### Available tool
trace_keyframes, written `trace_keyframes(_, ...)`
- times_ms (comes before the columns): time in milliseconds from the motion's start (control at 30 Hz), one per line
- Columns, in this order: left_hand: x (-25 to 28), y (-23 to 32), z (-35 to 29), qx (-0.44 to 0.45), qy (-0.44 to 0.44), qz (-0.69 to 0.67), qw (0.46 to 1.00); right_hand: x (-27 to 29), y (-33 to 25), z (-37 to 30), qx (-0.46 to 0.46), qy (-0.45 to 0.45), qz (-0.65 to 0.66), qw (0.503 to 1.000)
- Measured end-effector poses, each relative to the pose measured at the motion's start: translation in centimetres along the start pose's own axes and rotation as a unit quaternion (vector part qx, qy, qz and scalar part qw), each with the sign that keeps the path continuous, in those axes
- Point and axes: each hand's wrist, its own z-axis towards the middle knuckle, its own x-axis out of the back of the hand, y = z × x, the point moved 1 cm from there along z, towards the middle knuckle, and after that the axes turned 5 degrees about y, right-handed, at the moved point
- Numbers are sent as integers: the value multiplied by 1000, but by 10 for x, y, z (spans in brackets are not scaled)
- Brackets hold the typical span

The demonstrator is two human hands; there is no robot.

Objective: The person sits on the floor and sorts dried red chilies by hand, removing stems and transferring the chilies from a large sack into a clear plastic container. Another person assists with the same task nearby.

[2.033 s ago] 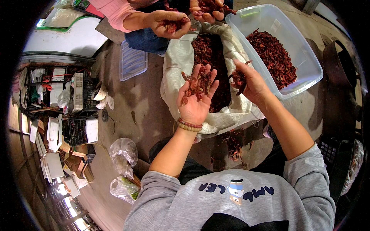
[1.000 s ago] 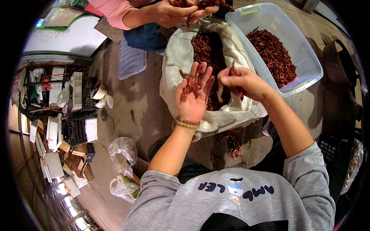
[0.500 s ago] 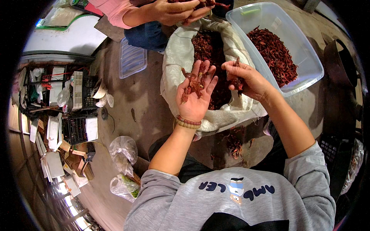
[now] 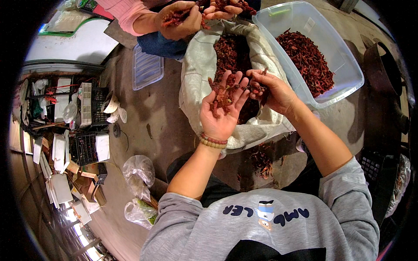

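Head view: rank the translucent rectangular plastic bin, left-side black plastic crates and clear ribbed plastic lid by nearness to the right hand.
1. Translucent bin, right of the right hand.
2. Clear lid, left of white woven sack.
3. Black crates, far left.

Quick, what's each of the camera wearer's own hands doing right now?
Left hand: open, palm up, with dried red pods lying on it.
Right hand: fingers curled closed, holding similar pods.
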Motion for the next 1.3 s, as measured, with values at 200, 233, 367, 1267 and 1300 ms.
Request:
trace_keyframes(200,-1,4,0,-8,-7,-7,1000,-7,2,-3,-19,4,-27,999)
trace_keyframes(233,-1,4,0,-10,-10,-4,1000,-7,2,-3,-21,-23,-30,999)
trace_keyframes(367,1,8,0,-19,-18,-3,1000,-11,2,-6,-54,25,-15,998)
trace_keyframes(1267,9,5,6,-31,-1,7,1000,-15,3,-8,19,29,-158,987)
trace_keyframes(1300,10,5,5,-32,-2,7,999,-16,3,-7,33,34,-166,985)
